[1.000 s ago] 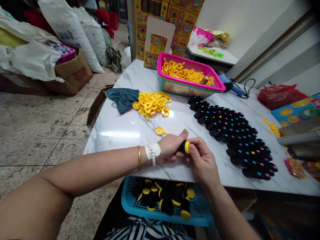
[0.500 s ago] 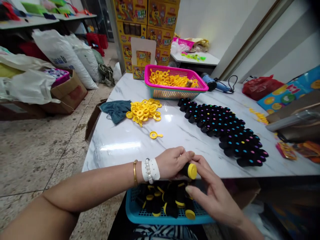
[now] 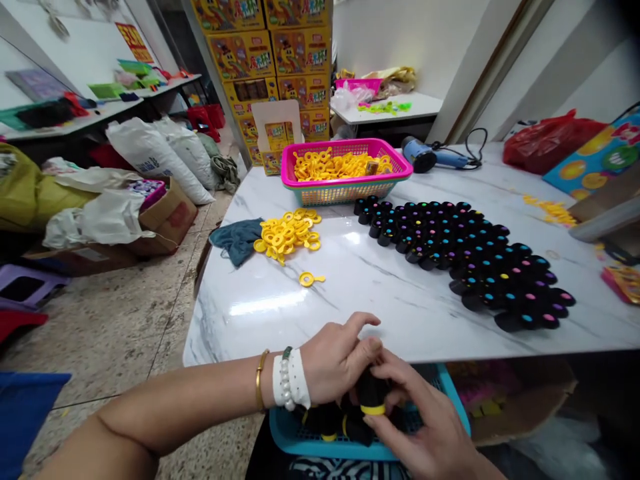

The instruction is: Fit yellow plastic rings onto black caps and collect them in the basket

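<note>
Over the lap, a small black cylinder with a yellow rim [image 3: 372,390] is held between my two hands, yellow end down. My left hand [image 3: 330,360] closes on its upper part with the thumb on top and the index finger sticking out. My right hand [image 3: 425,413] grips it from the right, thumb against the yellow end. Directly below is a blue basket [image 3: 300,445] with more black and yellow cylinders [image 3: 356,428], partly hidden by the hands. A single yellow ring with a handle [image 3: 307,279] lies ahead on the table.
Yellow ringed pieces [image 3: 287,235] are heaped beside a dark cloth [image 3: 235,241]. Behind stands a pink basket [image 3: 345,181] of similar pieces. Rows of black cylinders with coloured dots [image 3: 460,247] cover the right side of the marble-patterned table [image 3: 260,333]. A blue heat-gun-like tool [image 3: 440,157] lies behind.
The cylinder has tipped from its yellow end facing up toward me to facing down, and both hands have lowered slightly with it. The camera view has shifted left.
</note>
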### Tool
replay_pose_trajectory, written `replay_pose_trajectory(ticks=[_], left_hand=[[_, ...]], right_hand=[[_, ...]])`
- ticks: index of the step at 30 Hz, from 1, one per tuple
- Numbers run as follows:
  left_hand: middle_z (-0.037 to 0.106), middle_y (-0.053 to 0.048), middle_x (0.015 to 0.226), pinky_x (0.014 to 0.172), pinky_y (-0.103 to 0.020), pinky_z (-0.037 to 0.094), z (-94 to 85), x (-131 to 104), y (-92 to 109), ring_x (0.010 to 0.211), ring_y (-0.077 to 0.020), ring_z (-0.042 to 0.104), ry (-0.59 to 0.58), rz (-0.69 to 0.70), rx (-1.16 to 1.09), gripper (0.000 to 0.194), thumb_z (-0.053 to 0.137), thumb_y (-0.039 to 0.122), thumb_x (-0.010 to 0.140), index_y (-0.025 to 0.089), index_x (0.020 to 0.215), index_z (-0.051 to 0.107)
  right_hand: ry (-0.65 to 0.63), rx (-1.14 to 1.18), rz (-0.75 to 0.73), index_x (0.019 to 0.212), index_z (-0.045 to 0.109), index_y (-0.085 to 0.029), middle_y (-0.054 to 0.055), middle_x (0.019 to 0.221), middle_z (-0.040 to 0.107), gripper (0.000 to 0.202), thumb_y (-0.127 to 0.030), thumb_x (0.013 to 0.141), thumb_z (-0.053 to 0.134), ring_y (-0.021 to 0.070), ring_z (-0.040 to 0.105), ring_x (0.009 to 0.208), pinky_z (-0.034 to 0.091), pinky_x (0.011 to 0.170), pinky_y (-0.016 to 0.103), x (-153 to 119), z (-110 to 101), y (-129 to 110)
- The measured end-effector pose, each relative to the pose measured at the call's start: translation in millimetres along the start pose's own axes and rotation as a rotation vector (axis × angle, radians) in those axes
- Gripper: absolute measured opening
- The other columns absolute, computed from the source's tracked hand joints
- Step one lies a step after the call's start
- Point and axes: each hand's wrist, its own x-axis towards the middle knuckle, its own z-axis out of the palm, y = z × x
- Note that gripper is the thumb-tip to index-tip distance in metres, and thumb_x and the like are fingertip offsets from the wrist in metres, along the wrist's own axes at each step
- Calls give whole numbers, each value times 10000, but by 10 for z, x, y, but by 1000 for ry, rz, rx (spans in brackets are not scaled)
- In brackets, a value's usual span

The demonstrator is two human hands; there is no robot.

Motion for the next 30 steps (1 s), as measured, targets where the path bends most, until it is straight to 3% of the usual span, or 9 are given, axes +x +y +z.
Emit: replay_pose_trajectory(ticks=[2, 4, 7, 11, 15, 18, 22, 25, 30], left_hand=[[679, -34, 848, 617, -257, 496, -71, -66, -65, 553, -113, 594, 112, 43, 110, 347, 365, 381, 983, 190, 1269, 408], [637, -89, 1028, 738, -319, 526, -206, -102, -204, 731, -151, 624, 330, 116, 360, 345, 494, 341, 928, 187, 1235, 460], [548, -156, 1140, 874, -452, 497, -476, -61, -468, 1013, -265, 559, 537, 101, 715, 301, 575, 276, 866, 150, 1136, 543], [559, -117, 987, 835, -436, 501, -656, 141, -617, 913, -233, 552, 501, 69, 730, 70, 539, 204, 869, 147, 887, 576], [581, -71, 897, 756, -316, 503, -476, 458, -412, 804, -165, 563, 318, 177, 467, 97, 515, 189, 881, 164, 794, 551], [598, -34, 819, 655, -253, 475, -331, 777, -233, 698, -128, 551, 246, 194, 312, 127, 538, 263, 889, 165, 811, 564], [595, -3, 737, 630, -250, 444, -338, 1293, -188, 650, -124, 546, 426, 146, 322, 246, 603, 407, 851, 167, 816, 566], [603, -18, 777, 680, -273, 448, -399, 1664, -260, 705, -150, 567, 594, 106, 432, 350, 652, 481, 805, 157, 912, 574], [633, -57, 861, 718, -299, 442, -408, 2010, -332, 791, -195, 598, 599, -30, 605, 447, 673, 544, 773, 154, 979, 600]], right_hand=[[18, -160, -178, 1125, 547, -180, 155, 1233, 626, 379, -54, 771, 597, 204, 689, 881, 586, 727, 271, -4, -63, 43], [9, -303, -306, 1070, 596, -158, 155, 1104, 684, 317, -83, 763, 622, 268, 664, 1001, 581, 807, 339, 8, -128, 69], [6, -436, -370, 1028, 646, -143, 153, 989, 718, 296, -196, 741, 687, 307, 672, 951, 587, 789, 409, 43, -211, 78], [115, -400, -343, 1016, 651, -154, 147, 1033, 701, 234, -149, 783, 668, 265, 661, 957, 568, 822, 391, 239, -339, 123], [161, -358, -225, 1256, 564, -170, 173, 1341, 545, 454, -210, 817, 674, 303, 548, 1184, 504, 939, 452, 639, -455, 293], [154, -236, -55, 1223, 588, -194, 135, 1245, 622, 356, -250, 872, 608, 254, 639, 1014, 555, 782, 364, 871, -468, 446], [244, -44, 183, 914, 661, -207, 38, 826, 699, 114, -270, 900, 567, 179, 654, 698, 525, 632, 280, 926, -437, 540], [268, 44, 282, 902, 635, -193, 34, 790, 676, 136, -317, 895, 579, 169, 631, 666, 504, 601, 262, 889, -432, 521], [239, 25, 289, 880, 620, -194, 27, 765, 648, 117, -301, 893, 576, 159, 591, 659, 477, 599, 260, 883, -440, 483]])
